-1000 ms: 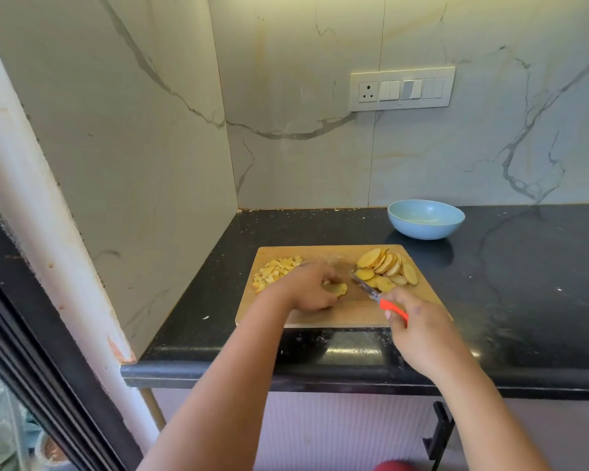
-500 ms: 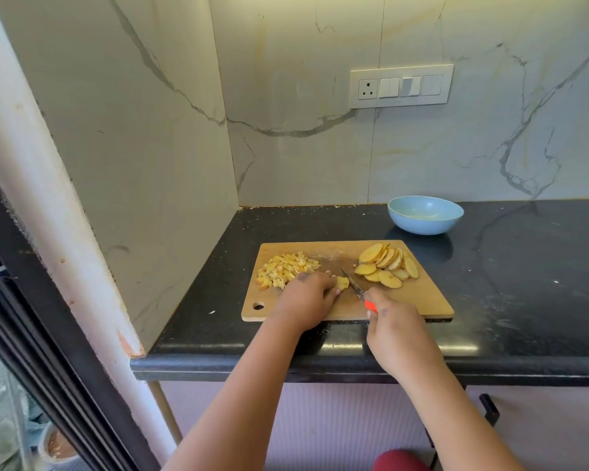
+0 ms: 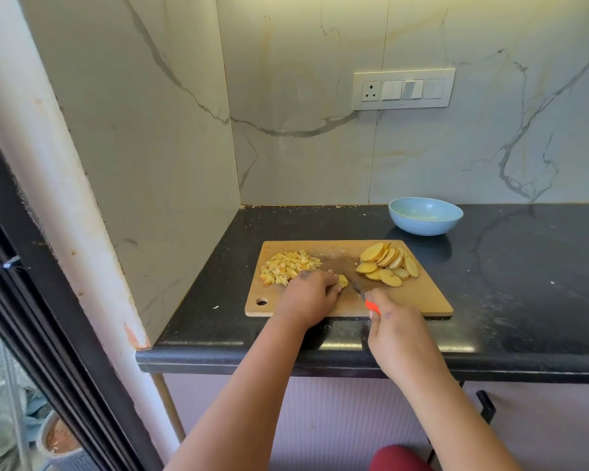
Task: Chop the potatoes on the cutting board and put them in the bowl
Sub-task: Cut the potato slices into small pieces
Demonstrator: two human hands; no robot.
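A wooden cutting board (image 3: 419,297) lies on the black counter. Diced potato pieces (image 3: 288,266) are heaped at its left end, and round potato slices (image 3: 388,265) are fanned out at its right end. My left hand (image 3: 308,295) curls over a small stack of potato (image 3: 342,281) in the board's middle and holds it down. My right hand (image 3: 397,329) grips a knife (image 3: 363,293) with an orange handle; its blade points at the held potato. A light blue bowl (image 3: 425,216) stands behind the board on the right; no potato shows inside.
The black counter (image 3: 524,283) runs off to the right. Marble walls close in the left side and the back, with a switch panel (image 3: 403,89) high on the back wall. A white post and a dark window frame stand at far left.
The view has shifted, so the board sits a little higher. My right hand with the knife has drawn in closer to the potato under my left hand.
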